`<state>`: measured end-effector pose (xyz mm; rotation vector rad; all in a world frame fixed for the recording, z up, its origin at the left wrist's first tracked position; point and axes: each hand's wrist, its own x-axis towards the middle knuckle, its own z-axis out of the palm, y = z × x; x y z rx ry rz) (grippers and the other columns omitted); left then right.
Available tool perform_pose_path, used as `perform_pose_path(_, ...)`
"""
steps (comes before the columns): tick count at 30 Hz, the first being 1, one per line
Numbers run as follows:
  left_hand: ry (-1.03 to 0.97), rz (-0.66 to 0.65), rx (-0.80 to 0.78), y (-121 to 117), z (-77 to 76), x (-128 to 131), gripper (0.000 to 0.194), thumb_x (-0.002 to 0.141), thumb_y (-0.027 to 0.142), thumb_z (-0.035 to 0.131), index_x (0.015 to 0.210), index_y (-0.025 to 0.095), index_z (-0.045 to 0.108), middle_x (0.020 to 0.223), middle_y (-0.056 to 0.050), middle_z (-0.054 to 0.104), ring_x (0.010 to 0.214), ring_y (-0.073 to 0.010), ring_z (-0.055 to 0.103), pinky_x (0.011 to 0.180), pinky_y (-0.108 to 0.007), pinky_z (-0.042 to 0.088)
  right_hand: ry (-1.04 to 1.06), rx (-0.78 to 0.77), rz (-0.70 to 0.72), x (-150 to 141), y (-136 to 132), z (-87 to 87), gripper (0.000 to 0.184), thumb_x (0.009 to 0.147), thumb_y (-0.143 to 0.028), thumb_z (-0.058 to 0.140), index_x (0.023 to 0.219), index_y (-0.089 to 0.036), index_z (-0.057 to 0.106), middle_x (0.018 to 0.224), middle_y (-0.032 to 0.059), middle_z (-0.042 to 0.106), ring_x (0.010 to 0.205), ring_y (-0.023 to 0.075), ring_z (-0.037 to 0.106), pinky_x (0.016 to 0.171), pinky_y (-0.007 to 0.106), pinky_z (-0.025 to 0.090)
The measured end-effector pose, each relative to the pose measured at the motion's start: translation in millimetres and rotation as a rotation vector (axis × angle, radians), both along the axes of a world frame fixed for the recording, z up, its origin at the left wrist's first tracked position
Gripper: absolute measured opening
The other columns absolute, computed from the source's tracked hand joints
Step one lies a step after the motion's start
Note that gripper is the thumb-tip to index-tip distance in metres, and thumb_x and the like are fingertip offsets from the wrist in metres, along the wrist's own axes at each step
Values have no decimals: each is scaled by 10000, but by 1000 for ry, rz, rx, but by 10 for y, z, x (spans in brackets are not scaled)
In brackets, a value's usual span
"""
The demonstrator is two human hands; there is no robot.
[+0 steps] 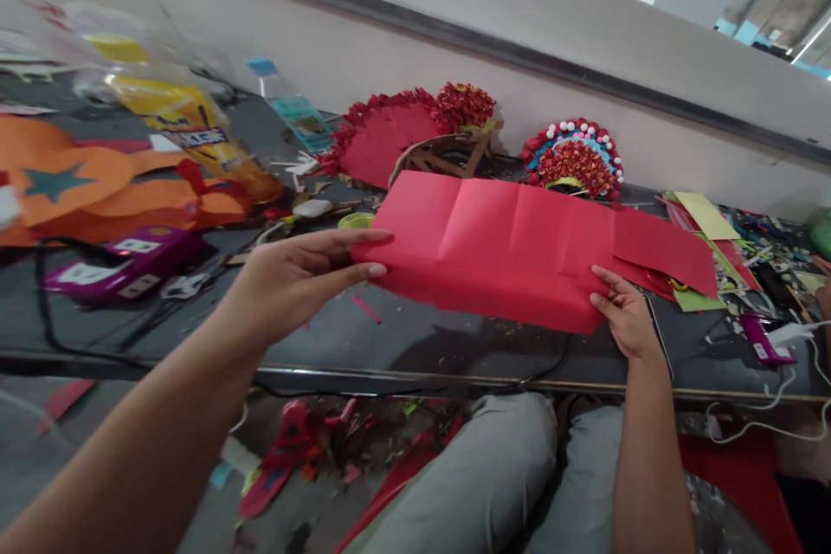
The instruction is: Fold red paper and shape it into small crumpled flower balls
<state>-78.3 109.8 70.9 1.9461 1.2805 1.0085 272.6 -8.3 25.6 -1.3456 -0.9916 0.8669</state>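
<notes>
A folded sheet of red paper (493,234) with several upright creases is held up above the dark table. My left hand (299,273) pinches its left end between thumb and fingers. At the lower right edge, my right hand (621,307) grips it the same way. The paper's lower part bends back beneath the front face. Behind its right end lies another piece of red paper (668,251). A woven brown basket (445,156) is partly hidden behind the sheet.
Left on the table (415,351) are a purple power strip (133,264), orange paper cutouts (71,182) and a yellow-labelled bottle (195,121). By the wall stand a red fringed piece (389,134) and a beaded fan-shaped ornament (575,157). Paper scraps (707,216) lie right.
</notes>
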Motion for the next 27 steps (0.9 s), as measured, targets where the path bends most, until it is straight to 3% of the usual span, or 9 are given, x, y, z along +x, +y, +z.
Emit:
perform_pose_path(3, -96, 99, 77, -65, -1, -22, 408, 676, 446, 607, 964, 169, 691, 746, 9, 691, 551, -100, 579, 490, -197, 486, -19, -9, -4, -46, -18, 24, 479, 608, -339, 789, 1071, -267, 690, 989, 14, 730, 790, 144, 639, 737, 274, 517)
perform_pose_path(6, -131, 199, 273, -117, 11, -38, 251, 690, 383, 667, 805, 165, 714, 702, 6, 693, 586, -114, 600, 553, -217, 526, -105, 16, -84, -114, -37, 52, 436, 633, -342, 774, 1051, -240, 702, 827, 6, 734, 706, 143, 628, 691, 282, 519)
perform_pose_path(10, -97, 257, 455, -184, 53, -83, 182, 747, 366, 668, 744, 186, 687, 652, 26, 658, 616, -121, 618, 628, -244, 539, -231, 129, -201, -237, -52, 108, 312, 652, -390, 755, 917, -228, 736, 847, 29, 739, 753, 172, 646, 725, 321, 524)
perform_pose_path(16, 248, 178, 608, -275, 213, -187, 148, 847, 329, 582, 766, 210, 618, 1020, -56, 619, 992, -212, 585, 919, -420, 472, -523, 287, -205, -366, 13, 330, 205, 717, -410, 722, 811, -229, 704, 793, 25, 707, 760, 175, 630, 746, 327, 499)
perform_pose_path(20, 404, 17, 579, -264, 302, -249, 203, 881, 349, 478, 800, 203, 593, 938, -65, 680, 893, -233, 636, 908, -467, 469, -810, 421, -262, -309, 92, 636, 178, 766, -406, 680, 745, -229, 689, 725, 15, 629, 725, 168, 584, 725, 327, 477)
perform_pose_path(23, 489, -11, 533, -265, 357, -235, 310, 876, 409, 389, 861, 193, 610, 890, -56, 692, 875, -246, 652, 894, -453, 468, -1009, 490, -316, -239, 114, 860, 179, 740, -416, 702, 727, -238, 690, 860, 38, 618, 885, 205, 578, 833, 379, 459)
perform_pose_path(25, 527, -26, 513, -290, 399, -164, 426, 878, 468, 309, 897, 183, 625, 912, -57, 690, 899, -255, 655, 868, -436, 475, -995, 533, -280, -224, 109, 938, 152, 760, -381, 690, 725, -235, 669, 949, 42, 650, 969, 214, 591, 890, 397, 452)
perform_pose_path(27, 535, -76, 494, -331, 443, -36, 511, 886, 520, 268, 969, 175, 636, 972, -65, 692, 929, -258, 657, 843, -415, 492, -869, 560, -222, -249, 101, 943, 109, 790, -330, 667, 751, -231, 647, 914, 30, 687, 916, 195, 634, 849, 368, 488)
